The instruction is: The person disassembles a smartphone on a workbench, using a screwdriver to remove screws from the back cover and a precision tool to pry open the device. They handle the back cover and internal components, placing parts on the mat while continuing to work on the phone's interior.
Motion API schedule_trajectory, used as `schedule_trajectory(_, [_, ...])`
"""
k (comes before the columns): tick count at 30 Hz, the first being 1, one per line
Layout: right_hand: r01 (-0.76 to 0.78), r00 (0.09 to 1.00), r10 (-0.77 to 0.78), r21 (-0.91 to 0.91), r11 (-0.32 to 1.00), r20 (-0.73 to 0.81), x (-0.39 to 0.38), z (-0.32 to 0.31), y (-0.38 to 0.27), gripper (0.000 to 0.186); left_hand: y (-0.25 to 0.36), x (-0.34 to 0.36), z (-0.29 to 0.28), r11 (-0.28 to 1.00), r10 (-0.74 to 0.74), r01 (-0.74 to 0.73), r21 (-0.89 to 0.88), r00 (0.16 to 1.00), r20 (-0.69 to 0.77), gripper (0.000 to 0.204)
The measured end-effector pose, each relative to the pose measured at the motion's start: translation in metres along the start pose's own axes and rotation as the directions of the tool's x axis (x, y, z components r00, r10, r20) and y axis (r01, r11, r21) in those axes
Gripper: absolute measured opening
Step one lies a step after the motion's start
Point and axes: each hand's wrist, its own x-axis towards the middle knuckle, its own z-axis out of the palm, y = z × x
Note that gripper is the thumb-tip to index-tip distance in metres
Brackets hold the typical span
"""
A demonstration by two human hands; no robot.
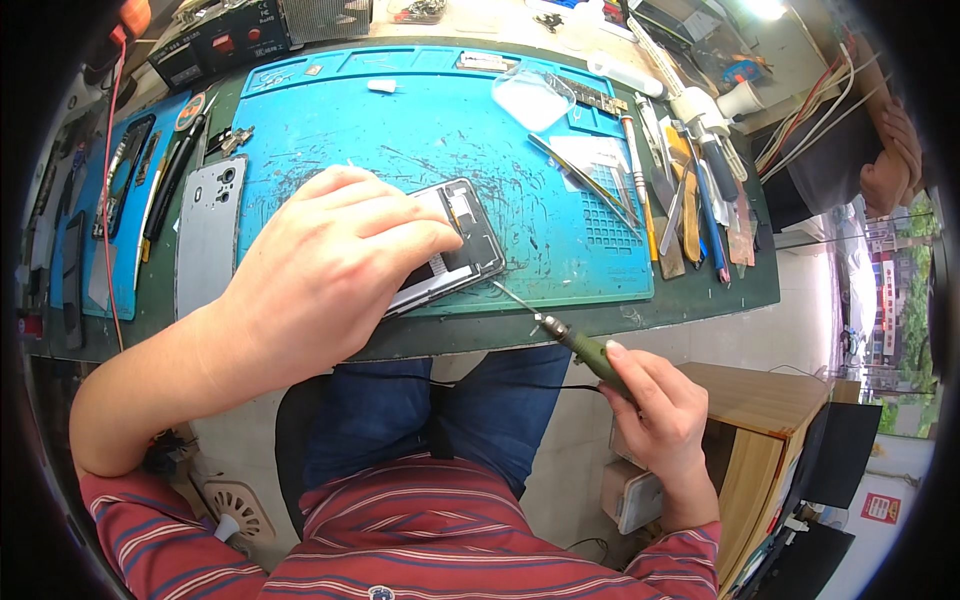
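Observation:
An opened smartphone [478, 238] lies tilted on the blue work mat [440, 140], close to its front edge. My left hand [335, 255] grips it from above, the fingers curled over its frame and inner side; much of the phone is hidden under this hand. In my right hand [655, 405] is a green-handled tool [590, 352] with a metal collar, a thin metal tip and a black cord. The fingers wrap its handle, and the tip points at the phone's lower right corner. Whether tip and phone touch, I cannot tell.
A grey phone back cover [208, 225] lies left of my left hand. Tweezers [590, 185], a clear dish [533, 98] and several hand tools [690, 195] are at the right. A wooden cabinet [765, 395] stands lower right. Another person's hand [890, 165] shows at far right.

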Motion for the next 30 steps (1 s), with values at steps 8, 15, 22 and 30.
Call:
schedule_trajectory(8, [-0.024,0.997,0.024,0.009,1.0,-0.077,0.0024,0.0036,-0.0022,0.059,-0.0006,-0.002,0.0015,1.0,0.001,-0.001,0.002,1.0,-0.01,0.026])
schedule_trajectory(15, [-0.03,0.998,0.029,-0.014,0.999,-0.057,0.0023,0.0017,-0.0032,0.058,-0.0014,-0.0032,0.0021,1.0,-0.001,0.001,-0.001,1.0,-0.02,0.027])
schedule_trajectory(22, [-0.005,0.998,0.006,0.008,1.0,-0.058,0.0013,0.0029,-0.0068,0.057,-0.0014,-0.0031,0.0015,1.0,-0.006,0.006,-0.011,1.0,-0.014,0.027])
schedule_trajectory(30, [-0.026,0.998,0.027,0.017,1.0,-0.049,-0.0005,0.0077,-0.0098,0.058,-0.0048,-0.0057,-0.0009,0.998,-0.031,0.031,-0.051,1.0,0.002,0.03])
